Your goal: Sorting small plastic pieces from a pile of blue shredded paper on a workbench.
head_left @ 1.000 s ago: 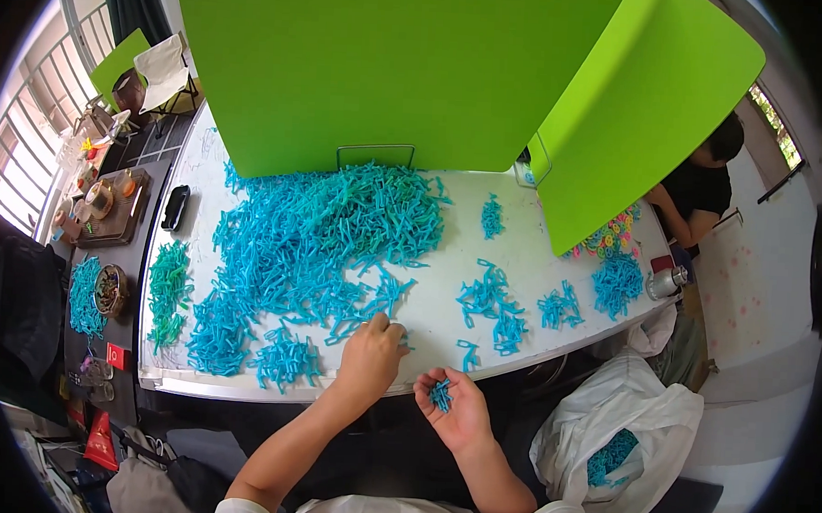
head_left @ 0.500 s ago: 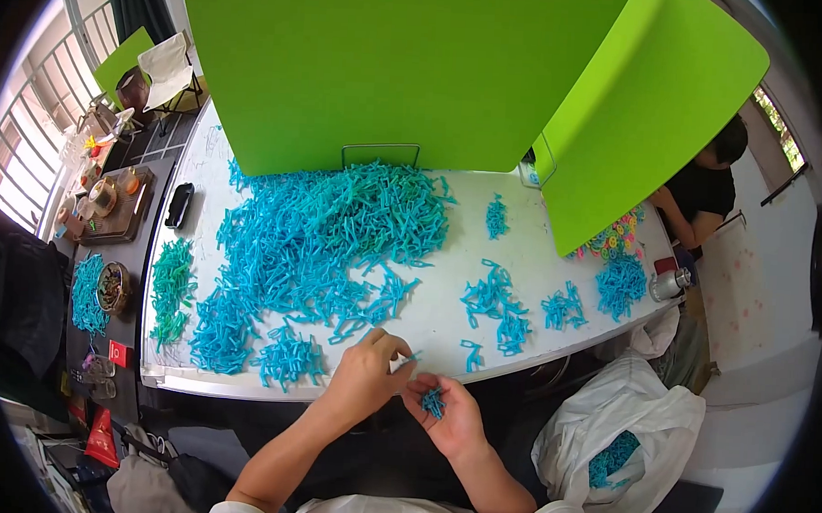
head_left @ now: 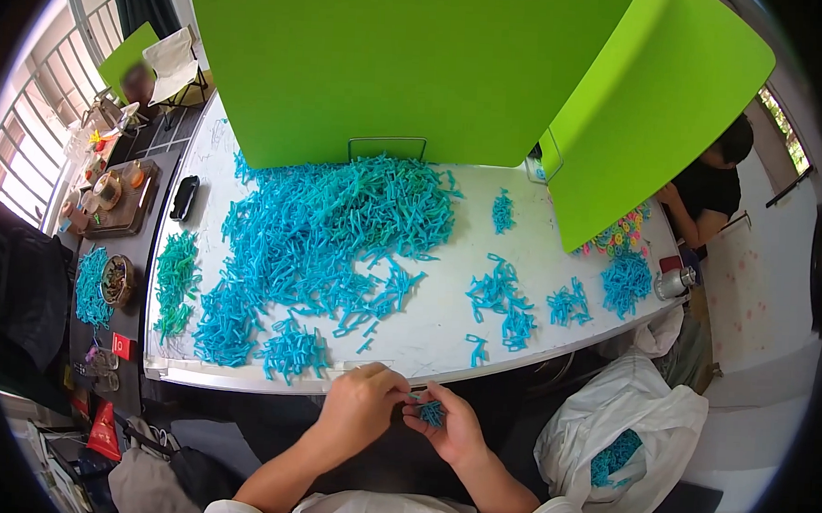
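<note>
Just off the near edge of the white table (head_left: 426, 326), my two hands come together. My right hand (head_left: 456, 425) is cupped palm up, its fingers curled round a small bunch of blue plastic chain links (head_left: 432, 412). Against it, my left hand (head_left: 360, 406) has thumb and fingers pinched at a small blue piece by the bunch; its exact shape is hidden. A wide heap of blue and teal plastic links (head_left: 339, 226) spreads over the table. Nearest my left hand lies a smaller clump of links (head_left: 294, 350).
Green panels (head_left: 391, 72) stand on wire feet behind the heap. Smaller link piles (head_left: 497, 292) lie on the right, a green pile (head_left: 176, 278) on the left. A white bag (head_left: 596, 420) holding links stands at lower right. A person (head_left: 707, 196) sits beyond the right panel.
My left hand has come down and right, closing the gap to my right hand. A small link now lies on the table near the heap's front edge. The view has shifted slightly.
</note>
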`<control>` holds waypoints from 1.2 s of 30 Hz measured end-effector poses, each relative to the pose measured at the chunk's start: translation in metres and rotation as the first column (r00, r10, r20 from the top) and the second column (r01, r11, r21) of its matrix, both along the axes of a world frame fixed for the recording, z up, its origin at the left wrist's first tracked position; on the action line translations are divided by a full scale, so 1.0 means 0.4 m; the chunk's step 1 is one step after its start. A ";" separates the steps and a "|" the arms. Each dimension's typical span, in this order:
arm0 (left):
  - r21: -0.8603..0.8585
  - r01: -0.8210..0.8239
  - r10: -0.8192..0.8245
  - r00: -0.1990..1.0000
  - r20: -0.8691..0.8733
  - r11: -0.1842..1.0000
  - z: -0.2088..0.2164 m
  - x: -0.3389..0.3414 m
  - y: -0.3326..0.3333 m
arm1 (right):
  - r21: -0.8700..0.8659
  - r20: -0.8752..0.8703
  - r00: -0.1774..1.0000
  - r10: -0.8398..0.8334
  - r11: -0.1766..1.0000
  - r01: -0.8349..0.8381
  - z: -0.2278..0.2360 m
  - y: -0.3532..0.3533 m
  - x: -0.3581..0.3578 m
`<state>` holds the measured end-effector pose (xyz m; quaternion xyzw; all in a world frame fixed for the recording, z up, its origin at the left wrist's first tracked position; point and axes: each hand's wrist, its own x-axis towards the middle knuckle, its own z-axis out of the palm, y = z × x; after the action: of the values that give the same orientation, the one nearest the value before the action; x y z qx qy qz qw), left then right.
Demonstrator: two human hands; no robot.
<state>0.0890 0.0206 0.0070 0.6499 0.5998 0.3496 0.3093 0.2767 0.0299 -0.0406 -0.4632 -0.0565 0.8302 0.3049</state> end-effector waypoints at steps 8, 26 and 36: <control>-0.158 0.153 -0.141 0.986 0.087 0.975 0.018 -0.006 0.029 | 0.164 0.053 0.936 0.347 0.922 -0.351 -0.012 0.007 0.031; 0.186 0.125 -0.080 0.969 -0.232 0.975 -0.177 0.171 0.240 | 0.340 -0.121 0.978 -0.170 0.918 0.202 0.029 0.088 0.176; 0.011 0.049 -0.050 0.943 0.330 0.999 -0.057 -0.010 0.114 | 0.479 -0.041 0.999 -0.003 0.877 0.023 0.072 0.130 0.099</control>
<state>0.0852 0.0663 -0.0157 0.5974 0.5224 0.4464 0.4134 0.3164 0.0820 -0.0119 -0.3574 -0.2511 0.7972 0.4167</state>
